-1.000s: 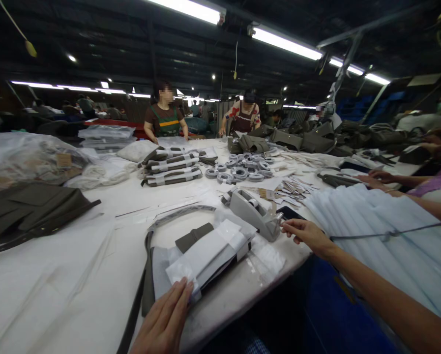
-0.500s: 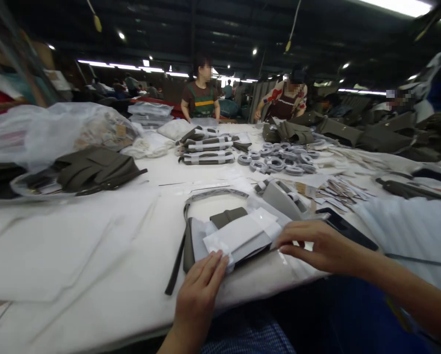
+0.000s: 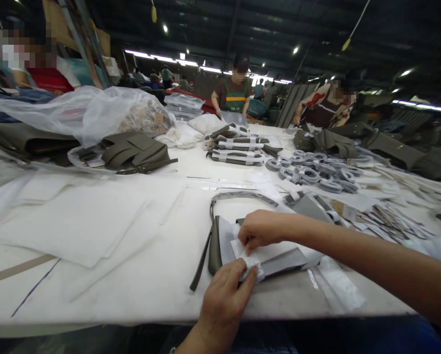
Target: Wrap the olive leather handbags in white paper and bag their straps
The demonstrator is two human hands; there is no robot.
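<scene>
An olive-green bag (image 3: 215, 246) lies near the table's front edge, partly covered by white packing sheets (image 3: 279, 253). Its strap, wrapped in film (image 3: 242, 195), arcs behind it, and a loose strap end (image 3: 200, 265) hangs down on its left. My left hand (image 3: 225, 290) grips the near left end of the white wrapping (image 3: 255, 265), with thumb and fingers on either side. Reaching across the bag, my right hand (image 3: 262, 228) is closed, fingertips pinching the same wrapping just above my left fingers. My right hand and forearm hide the bag's far side.
Flat white sheets (image 3: 69, 216) lie at the left, with olive bags (image 3: 135, 152) behind them. Wrapped strap bundles (image 3: 237, 156) and grey rolled coils (image 3: 316, 169) sit farther back. A clear plastic piece (image 3: 338, 285) lies right of the bag. Co-workers (image 3: 233, 91) stand across the table.
My right hand has moved left from the bag's right end onto the wrapping beside my left hand. My left hand stays at the left end. The view has turned left.
</scene>
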